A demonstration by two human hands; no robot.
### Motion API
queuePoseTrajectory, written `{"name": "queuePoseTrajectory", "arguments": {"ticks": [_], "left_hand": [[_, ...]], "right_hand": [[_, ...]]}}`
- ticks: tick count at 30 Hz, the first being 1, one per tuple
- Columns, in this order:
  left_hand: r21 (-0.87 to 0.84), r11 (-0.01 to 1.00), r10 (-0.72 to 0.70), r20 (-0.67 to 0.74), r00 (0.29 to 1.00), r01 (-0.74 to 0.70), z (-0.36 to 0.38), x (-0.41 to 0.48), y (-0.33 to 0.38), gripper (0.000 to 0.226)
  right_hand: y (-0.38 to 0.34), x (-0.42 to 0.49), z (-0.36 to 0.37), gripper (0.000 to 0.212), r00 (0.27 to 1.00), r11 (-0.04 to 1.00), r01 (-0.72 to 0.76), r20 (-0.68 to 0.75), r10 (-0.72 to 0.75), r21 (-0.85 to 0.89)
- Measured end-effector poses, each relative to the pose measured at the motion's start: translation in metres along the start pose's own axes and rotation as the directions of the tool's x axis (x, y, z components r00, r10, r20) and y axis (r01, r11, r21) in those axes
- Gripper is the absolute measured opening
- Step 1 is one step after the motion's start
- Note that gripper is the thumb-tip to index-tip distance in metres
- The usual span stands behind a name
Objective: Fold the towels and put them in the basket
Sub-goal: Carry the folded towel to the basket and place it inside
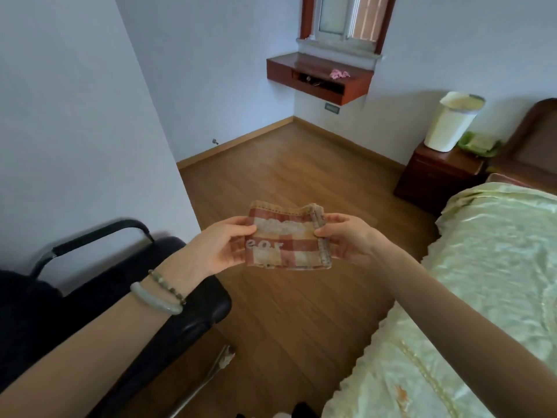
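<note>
A small checked towel (286,236), red and cream with pale letters across it, is held in the air above the wooden floor (286,164), just off the left side of the bed (482,267) and touching nothing but the two hands. It is seen folded down to a small rectangle, with layered edges stacked along its right side. Its left edge is pinched by the left grip (220,245), the thumb laid on top and the fingers curled beneath the cloth. The stacked right edge is pinched by the right grip (346,239) between thumb and fingertips, the remaining fingers being tucked behind the cloth. Two bracelets (159,297), one pale and smooth and one beaded, are worn on the left wrist. The bed is covered with a shiny pale green spread with a frilled border. A dark wooden nightstand (437,173) is placed at the head of the bed, and on this surface a white bin (449,122) is stood upright with a green box (479,143) just beside it. A black chair (168,297) with a metal frame is set across from the bed, on the far side of the towel, against the white wall. Beyond the head of the bed, a reddish wooden shelf (319,76) is fixed to the far wall under a window (346,16), and something pink (339,74) is left lying on it.
</note>
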State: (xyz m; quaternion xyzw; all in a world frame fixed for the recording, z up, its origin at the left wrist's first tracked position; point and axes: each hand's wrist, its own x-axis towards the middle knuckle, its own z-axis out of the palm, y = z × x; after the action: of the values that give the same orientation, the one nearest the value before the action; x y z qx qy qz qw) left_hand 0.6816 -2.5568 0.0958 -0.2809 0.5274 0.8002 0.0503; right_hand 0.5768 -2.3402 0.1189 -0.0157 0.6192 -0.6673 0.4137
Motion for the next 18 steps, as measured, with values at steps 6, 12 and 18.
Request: {"name": "queuePoseTrajectory", "arguments": {"ticks": [6, 12, 18], "left_hand": [[0.034, 0.996, -0.085, 0.107, 0.991, 0.082, 0.021, 0.084, 0.041, 0.034], [0.096, 0.991, -0.105, 0.182, 0.978, 0.089, 0.06, 0.177, 0.083, 0.032], [0.12, 0.989, -0.113, 0.218, 0.969, 0.088, 0.118, 0.295, 0.132, 0.036]], "right_hand": [[-0.033, 0.053, -0.033, 0.036, 0.99, 0.999, 0.011, -0.141, -0.004, 0.047], [-0.071, 0.124, -0.088, 0.039, 0.972, 0.997, 0.006, -0.236, 0.012, 0.077], [-0.137, 0.207, -0.168, 0.047, 0.964, 0.996, 0.049, -0.265, -0.026, 0.081]]}}
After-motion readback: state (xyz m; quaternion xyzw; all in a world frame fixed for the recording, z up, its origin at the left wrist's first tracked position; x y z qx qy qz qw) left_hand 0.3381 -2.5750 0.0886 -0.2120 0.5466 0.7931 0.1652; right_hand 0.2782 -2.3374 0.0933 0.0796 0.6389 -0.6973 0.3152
